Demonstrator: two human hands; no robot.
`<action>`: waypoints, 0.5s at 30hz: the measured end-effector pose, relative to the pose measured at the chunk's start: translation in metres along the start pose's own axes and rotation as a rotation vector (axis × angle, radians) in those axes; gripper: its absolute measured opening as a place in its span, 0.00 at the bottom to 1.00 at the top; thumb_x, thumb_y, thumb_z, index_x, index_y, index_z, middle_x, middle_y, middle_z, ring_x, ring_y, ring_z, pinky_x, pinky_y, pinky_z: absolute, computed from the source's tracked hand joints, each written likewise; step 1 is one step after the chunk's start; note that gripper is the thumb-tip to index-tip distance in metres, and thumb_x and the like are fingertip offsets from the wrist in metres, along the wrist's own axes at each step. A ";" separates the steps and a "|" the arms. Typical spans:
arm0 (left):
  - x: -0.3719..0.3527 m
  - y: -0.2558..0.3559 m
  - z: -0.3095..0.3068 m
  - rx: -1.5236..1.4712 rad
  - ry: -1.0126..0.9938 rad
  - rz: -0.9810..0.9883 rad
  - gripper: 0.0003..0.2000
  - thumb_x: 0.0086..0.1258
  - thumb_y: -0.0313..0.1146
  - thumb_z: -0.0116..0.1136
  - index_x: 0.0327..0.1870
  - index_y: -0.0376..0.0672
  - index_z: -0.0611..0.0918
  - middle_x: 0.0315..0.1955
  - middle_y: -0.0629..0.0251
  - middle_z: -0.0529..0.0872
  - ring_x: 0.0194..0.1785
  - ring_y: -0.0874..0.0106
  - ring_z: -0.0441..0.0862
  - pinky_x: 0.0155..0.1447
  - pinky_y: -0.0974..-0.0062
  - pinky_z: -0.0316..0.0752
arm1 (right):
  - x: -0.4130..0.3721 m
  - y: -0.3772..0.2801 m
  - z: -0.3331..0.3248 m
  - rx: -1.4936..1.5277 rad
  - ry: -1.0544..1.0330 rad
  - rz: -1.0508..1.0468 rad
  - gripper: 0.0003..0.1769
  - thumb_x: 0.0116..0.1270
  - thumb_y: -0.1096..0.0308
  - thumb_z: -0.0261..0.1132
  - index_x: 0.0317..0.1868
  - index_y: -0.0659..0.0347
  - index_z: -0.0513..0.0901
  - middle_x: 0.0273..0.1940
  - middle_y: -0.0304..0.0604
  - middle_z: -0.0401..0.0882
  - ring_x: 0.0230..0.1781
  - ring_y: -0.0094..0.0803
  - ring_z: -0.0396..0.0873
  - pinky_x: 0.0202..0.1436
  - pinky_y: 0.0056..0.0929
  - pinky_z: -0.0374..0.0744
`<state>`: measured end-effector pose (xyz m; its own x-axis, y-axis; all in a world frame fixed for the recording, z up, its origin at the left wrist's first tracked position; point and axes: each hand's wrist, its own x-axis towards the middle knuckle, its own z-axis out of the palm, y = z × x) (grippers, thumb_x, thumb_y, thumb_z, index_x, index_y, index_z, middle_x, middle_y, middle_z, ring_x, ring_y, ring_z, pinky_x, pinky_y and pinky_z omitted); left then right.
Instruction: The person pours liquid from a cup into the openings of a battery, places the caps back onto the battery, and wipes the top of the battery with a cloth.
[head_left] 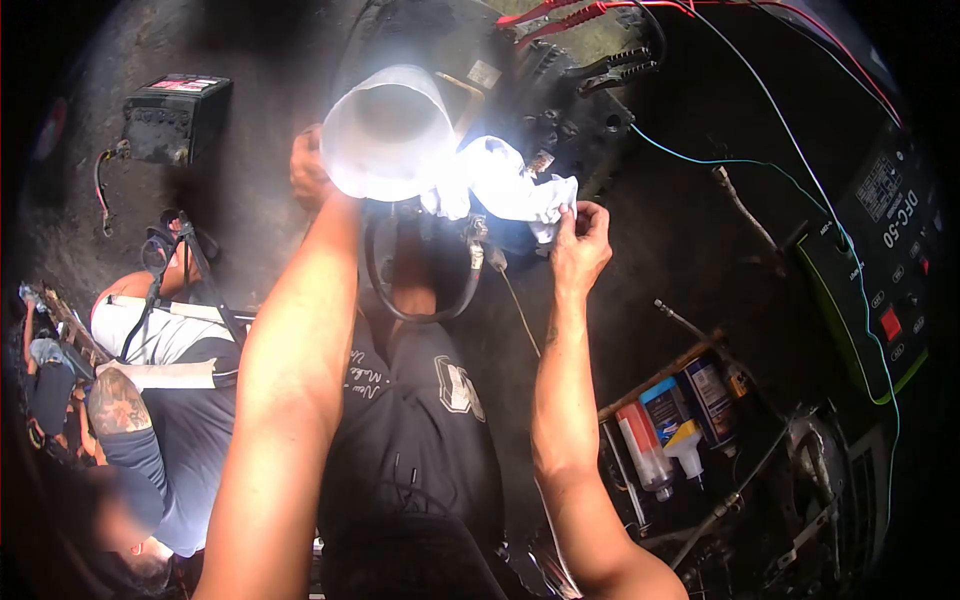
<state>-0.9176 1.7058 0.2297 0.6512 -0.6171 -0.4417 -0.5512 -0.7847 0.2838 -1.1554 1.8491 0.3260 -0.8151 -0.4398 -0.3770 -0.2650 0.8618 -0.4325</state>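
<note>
My left hand (308,168) grips a white plastic cup (385,130), tipped on its side with its mouth toward me, brightly lit. My right hand (580,240) pinches the edge of a white cloth (510,180) that lies over a black car battery (570,110). Cup and cloth touch each other above the battery. A black cable (470,285) with a metal clamp hangs below the cloth. Red and black clamp leads (600,40) sit on the battery's far side.
A second battery (175,118) stands on the ground at upper left. A green-edged DFC-50 charger (880,270) sits at right with thin wires running to it. Several bottles (670,430) lie in a tray at lower right. Another person (150,400) crouches at left.
</note>
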 end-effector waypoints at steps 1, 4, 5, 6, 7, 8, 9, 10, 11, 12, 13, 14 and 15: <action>-0.003 0.004 -0.004 0.008 -0.032 -0.042 0.15 0.59 0.52 0.55 0.39 0.54 0.85 0.38 0.63 0.88 0.44 0.57 0.84 0.47 0.60 0.78 | 0.004 0.002 0.003 -0.024 0.030 -0.021 0.08 0.61 0.69 0.67 0.38 0.62 0.78 0.32 0.45 0.83 0.31 0.30 0.82 0.34 0.28 0.78; 0.001 -0.001 -0.003 0.061 -0.079 -0.004 0.19 0.60 0.54 0.51 0.43 0.54 0.84 0.43 0.61 0.86 0.47 0.55 0.83 0.50 0.58 0.76 | 0.010 0.010 0.009 -0.154 0.109 -0.193 0.07 0.59 0.71 0.68 0.37 0.62 0.81 0.32 0.44 0.82 0.32 0.33 0.82 0.34 0.28 0.79; 0.003 -0.001 -0.002 0.059 -0.078 -0.005 0.19 0.60 0.54 0.51 0.43 0.54 0.84 0.43 0.61 0.86 0.47 0.55 0.83 0.50 0.58 0.76 | 0.009 0.013 0.010 -0.153 0.109 -0.195 0.07 0.59 0.71 0.68 0.37 0.62 0.81 0.32 0.44 0.82 0.32 0.33 0.82 0.34 0.28 0.79; 0.002 0.003 -0.002 0.076 -0.080 -0.051 0.19 0.60 0.55 0.50 0.44 0.54 0.83 0.43 0.61 0.86 0.47 0.55 0.83 0.51 0.57 0.76 | 0.008 0.012 0.011 -0.096 0.094 -0.217 0.08 0.57 0.71 0.69 0.37 0.61 0.82 0.33 0.45 0.83 0.34 0.35 0.82 0.35 0.28 0.79; 0.001 0.006 -0.003 0.095 -0.081 -0.098 0.20 0.61 0.55 0.49 0.45 0.55 0.83 0.44 0.60 0.86 0.47 0.54 0.83 0.52 0.57 0.76 | 0.006 0.011 0.012 -0.039 0.079 -0.238 0.08 0.56 0.72 0.70 0.37 0.61 0.84 0.35 0.46 0.83 0.36 0.36 0.82 0.35 0.29 0.80; 0.000 0.008 -0.005 0.096 -0.080 -0.099 0.20 0.61 0.55 0.49 0.45 0.55 0.83 0.44 0.60 0.86 0.47 0.54 0.83 0.52 0.57 0.76 | 0.006 0.011 0.012 -0.039 0.077 -0.239 0.08 0.56 0.72 0.70 0.37 0.61 0.84 0.35 0.46 0.83 0.36 0.36 0.82 0.35 0.29 0.80; -0.004 0.013 -0.011 0.085 -0.100 -0.121 0.20 0.61 0.55 0.48 0.45 0.55 0.83 0.44 0.60 0.86 0.47 0.53 0.82 0.52 0.56 0.75 | 0.006 0.012 0.011 -0.097 0.064 -0.346 0.08 0.55 0.71 0.70 0.37 0.61 0.85 0.35 0.47 0.83 0.35 0.38 0.82 0.36 0.31 0.80; -0.006 0.016 -0.014 0.073 -0.120 -0.143 0.20 0.61 0.55 0.48 0.45 0.56 0.83 0.44 0.60 0.86 0.48 0.53 0.82 0.51 0.56 0.75 | 0.006 0.013 0.012 -0.155 0.052 -0.453 0.08 0.55 0.71 0.71 0.37 0.61 0.86 0.35 0.47 0.83 0.34 0.39 0.83 0.36 0.32 0.81; -0.006 0.016 -0.014 0.073 -0.120 -0.143 0.20 0.61 0.55 0.48 0.45 0.56 0.83 0.44 0.60 0.86 0.48 0.53 0.82 0.51 0.56 0.75 | 0.008 0.014 0.012 -0.155 0.052 -0.454 0.08 0.55 0.71 0.71 0.37 0.61 0.86 0.35 0.47 0.83 0.34 0.39 0.83 0.36 0.32 0.81; -0.007 0.017 -0.015 0.069 -0.120 -0.126 0.19 0.61 0.54 0.47 0.44 0.56 0.83 0.45 0.59 0.86 0.47 0.53 0.82 0.51 0.56 0.75 | 0.009 0.013 0.011 -0.157 0.028 -0.425 0.09 0.55 0.70 0.71 0.37 0.61 0.85 0.34 0.48 0.83 0.32 0.39 0.83 0.36 0.33 0.81; -0.008 0.017 -0.017 0.065 -0.120 -0.110 0.19 0.61 0.54 0.46 0.44 0.56 0.83 0.45 0.59 0.85 0.47 0.52 0.82 0.51 0.56 0.75 | 0.011 0.013 0.011 -0.160 0.002 -0.396 0.09 0.55 0.69 0.71 0.36 0.62 0.85 0.34 0.49 0.83 0.31 0.40 0.82 0.37 0.34 0.81; -0.009 0.018 -0.018 0.067 -0.120 -0.112 0.19 0.61 0.54 0.46 0.44 0.56 0.83 0.45 0.59 0.85 0.47 0.52 0.82 0.51 0.56 0.75 | 0.013 0.013 0.010 -0.193 -0.004 -0.411 0.10 0.55 0.69 0.71 0.37 0.63 0.85 0.32 0.49 0.83 0.30 0.41 0.83 0.36 0.33 0.81; -0.011 0.024 -0.022 0.085 -0.131 -0.122 0.20 0.61 0.53 0.46 0.45 0.55 0.83 0.45 0.59 0.85 0.47 0.52 0.82 0.51 0.56 0.75 | 0.012 0.014 0.010 -0.194 -0.005 -0.411 0.10 0.55 0.69 0.71 0.37 0.63 0.85 0.32 0.49 0.83 0.30 0.41 0.83 0.36 0.33 0.81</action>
<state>-0.9269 1.6923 0.2603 0.6452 -0.5007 -0.5771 -0.5181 -0.8419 0.1511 -1.1638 1.8530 0.3077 -0.6195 -0.7562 -0.2105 -0.6582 0.6466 -0.3857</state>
